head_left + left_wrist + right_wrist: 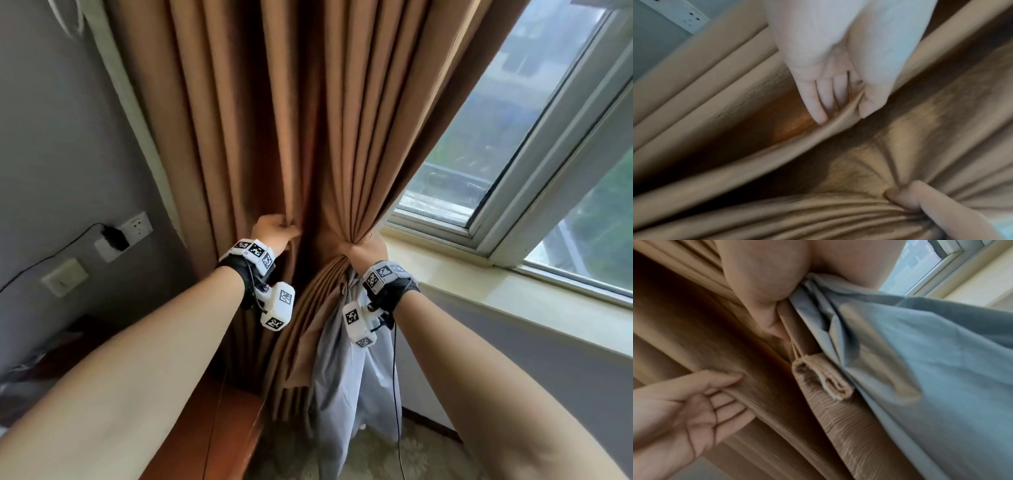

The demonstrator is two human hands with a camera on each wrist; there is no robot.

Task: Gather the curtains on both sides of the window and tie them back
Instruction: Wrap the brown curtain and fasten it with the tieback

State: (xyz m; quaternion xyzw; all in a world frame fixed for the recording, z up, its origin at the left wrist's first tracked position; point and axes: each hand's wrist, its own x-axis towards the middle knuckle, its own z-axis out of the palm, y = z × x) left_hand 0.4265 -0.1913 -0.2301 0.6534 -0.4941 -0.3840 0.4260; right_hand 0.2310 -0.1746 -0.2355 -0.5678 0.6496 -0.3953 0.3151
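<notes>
A brown curtain hangs left of the window. My right hand grips it bunched into a tight waist, with pale blue-grey lining spilling out below the fist. In the right wrist view the right hand squeezes brown cloth and lining together, and a folded tan fabric band dangles on a thin cord just under it. My left hand is a little to the left and slightly higher, pinching a loose fold of the curtain between thumb and fingers.
The window and its pale sill lie to the right. Wall sockets with a black plug and cable sit on the grey wall at left. A wooden furniture top is below the left arm, and carpet lies underneath.
</notes>
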